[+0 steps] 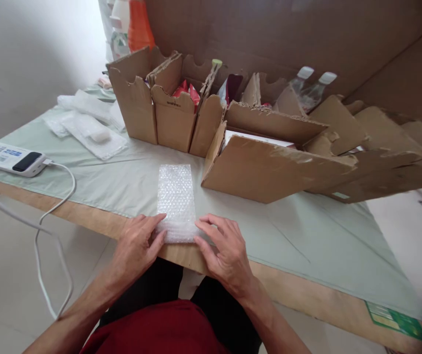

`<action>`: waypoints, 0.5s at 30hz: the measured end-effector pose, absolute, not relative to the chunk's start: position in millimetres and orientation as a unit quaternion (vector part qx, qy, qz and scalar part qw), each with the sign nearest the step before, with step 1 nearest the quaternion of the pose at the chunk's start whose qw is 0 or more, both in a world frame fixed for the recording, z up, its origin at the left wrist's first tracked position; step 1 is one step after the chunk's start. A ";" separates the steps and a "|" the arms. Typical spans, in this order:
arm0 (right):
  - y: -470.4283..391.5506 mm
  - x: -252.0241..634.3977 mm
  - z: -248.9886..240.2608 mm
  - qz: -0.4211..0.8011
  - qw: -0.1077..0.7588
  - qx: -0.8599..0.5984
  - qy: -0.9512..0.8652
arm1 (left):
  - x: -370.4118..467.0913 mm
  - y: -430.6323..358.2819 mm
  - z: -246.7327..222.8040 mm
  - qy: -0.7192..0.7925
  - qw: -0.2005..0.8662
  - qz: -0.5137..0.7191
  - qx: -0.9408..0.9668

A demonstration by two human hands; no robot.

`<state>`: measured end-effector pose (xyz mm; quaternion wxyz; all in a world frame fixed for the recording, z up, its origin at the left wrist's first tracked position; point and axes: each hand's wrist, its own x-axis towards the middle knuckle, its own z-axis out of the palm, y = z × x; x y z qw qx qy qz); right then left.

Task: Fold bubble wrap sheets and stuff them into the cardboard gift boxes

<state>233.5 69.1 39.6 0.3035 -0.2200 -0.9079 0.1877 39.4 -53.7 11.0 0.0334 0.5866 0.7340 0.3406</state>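
Observation:
A narrow strip of clear bubble wrap [176, 189] lies on the cloth at the table's front edge. Its far part is flat, while the end closest to me is folded over into a thicker bundle. My left hand [140, 241] holds the left side of that bundle between thumb and fingers. On the opposite side my right hand [226, 246] grips it the same way, thumb low and fingers above. Whether anything is inside the fold, I cannot tell.
More bubble wrap pieces [89, 129] are piled at the back left. A white power bank [10, 158] with a white cable [71, 189] sits at the left edge. Cut cardboard boxes [269, 169] holding packets and bottles line the back and right. Pale green cloth [122, 184] covers the table.

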 end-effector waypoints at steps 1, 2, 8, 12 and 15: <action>69.0 234.6 37.3 0.168 0.292 -0.201 -0.920 | 38.6 -51.5 9.9 0.736 0.024 0.331 0.591; 69.0 234.9 35.0 0.157 0.268 -0.181 -0.933 | 38.1 -50.3 9.4 0.737 0.014 0.325 0.592; 75.1 225.6 33.6 0.207 0.212 -0.144 -0.944 | 40.9 -63.5 19.3 0.703 0.020 0.384 0.598; 77.1 226.3 44.6 0.296 0.166 -0.183 -0.922 | 41.2 -66.8 24.8 0.667 0.067 0.379 0.638; 74.4 228.8 44.1 0.251 0.202 -0.218 -0.921 | 38.1 -54.7 20.3 0.694 0.063 0.357 0.622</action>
